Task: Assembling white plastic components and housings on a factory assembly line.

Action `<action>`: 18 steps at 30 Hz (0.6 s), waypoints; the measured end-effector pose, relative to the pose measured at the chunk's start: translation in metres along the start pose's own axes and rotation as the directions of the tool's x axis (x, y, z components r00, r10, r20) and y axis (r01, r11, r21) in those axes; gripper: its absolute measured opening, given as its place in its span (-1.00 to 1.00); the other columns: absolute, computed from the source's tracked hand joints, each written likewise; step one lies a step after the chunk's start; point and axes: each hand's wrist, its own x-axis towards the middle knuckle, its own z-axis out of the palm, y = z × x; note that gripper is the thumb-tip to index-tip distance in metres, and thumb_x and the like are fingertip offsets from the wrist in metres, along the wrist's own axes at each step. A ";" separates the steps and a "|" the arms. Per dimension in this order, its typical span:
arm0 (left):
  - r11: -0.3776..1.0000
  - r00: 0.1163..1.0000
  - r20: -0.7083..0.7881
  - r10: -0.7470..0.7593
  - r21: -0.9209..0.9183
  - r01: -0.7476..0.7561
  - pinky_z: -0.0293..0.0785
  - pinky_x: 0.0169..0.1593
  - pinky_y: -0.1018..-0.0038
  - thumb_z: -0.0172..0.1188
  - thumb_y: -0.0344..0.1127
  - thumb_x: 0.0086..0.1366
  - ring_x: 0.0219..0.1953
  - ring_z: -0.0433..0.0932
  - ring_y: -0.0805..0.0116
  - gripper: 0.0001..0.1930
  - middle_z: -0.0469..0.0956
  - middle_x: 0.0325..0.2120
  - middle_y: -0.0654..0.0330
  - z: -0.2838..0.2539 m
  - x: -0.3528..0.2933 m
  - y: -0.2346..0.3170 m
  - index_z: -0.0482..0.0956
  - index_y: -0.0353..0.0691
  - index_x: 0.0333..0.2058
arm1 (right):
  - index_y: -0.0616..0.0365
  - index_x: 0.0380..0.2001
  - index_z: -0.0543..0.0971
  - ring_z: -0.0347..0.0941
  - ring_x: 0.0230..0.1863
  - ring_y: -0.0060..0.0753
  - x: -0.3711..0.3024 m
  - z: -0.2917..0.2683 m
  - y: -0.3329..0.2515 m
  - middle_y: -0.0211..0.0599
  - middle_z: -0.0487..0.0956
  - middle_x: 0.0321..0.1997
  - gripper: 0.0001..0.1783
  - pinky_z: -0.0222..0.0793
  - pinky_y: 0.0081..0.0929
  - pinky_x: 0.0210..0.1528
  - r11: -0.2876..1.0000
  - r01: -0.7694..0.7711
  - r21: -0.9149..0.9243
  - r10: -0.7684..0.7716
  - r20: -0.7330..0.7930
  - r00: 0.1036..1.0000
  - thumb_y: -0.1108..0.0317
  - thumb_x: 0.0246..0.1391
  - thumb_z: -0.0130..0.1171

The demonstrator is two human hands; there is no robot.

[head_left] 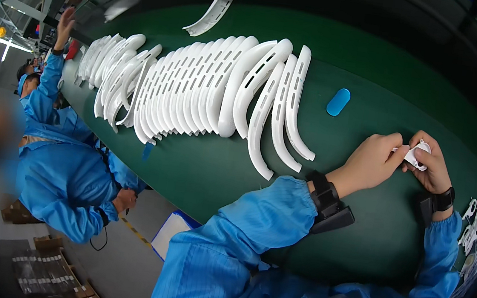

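Note:
At the right of the green table, my two hands meet around a small white plastic part (418, 153) with a ring-like end. My right hand (433, 169) is closed on it, thumb across its face. My left hand (374, 159) reaches in from the left with fingers pinched at the part's left edge. Fingers cover some of the part, so its full shape is hidden. To the left of my hands, a long row of curved white slotted plastic pieces (198, 86) lies side by side. A blue rounded oblong piece (338, 102) lies flat beyond my left hand.
A single curved white piece (213, 13) lies beyond the row. Several small white parts (473, 231) are heaped at the right edge. People in blue coats (68, 181) are at the table's left side. A blue-edged white bin (172, 234) stands below the near table edge.

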 end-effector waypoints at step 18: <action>0.986 0.996 0.073 -0.055 -0.155 0.066 0.14 -0.58 0.59 -0.13 -0.19 0.41 -0.69 0.20 0.60 -0.76 0.24 -0.71 0.35 -0.008 -0.006 -0.011 0.29 -0.26 -0.16 | 0.19 -0.25 0.43 0.48 -0.34 -0.48 0.021 -0.021 -0.014 -0.29 0.47 -0.23 -0.79 0.51 -0.52 -0.37 0.981 0.178 0.073 -0.181 0.035 0.983 0.33 0.14 0.19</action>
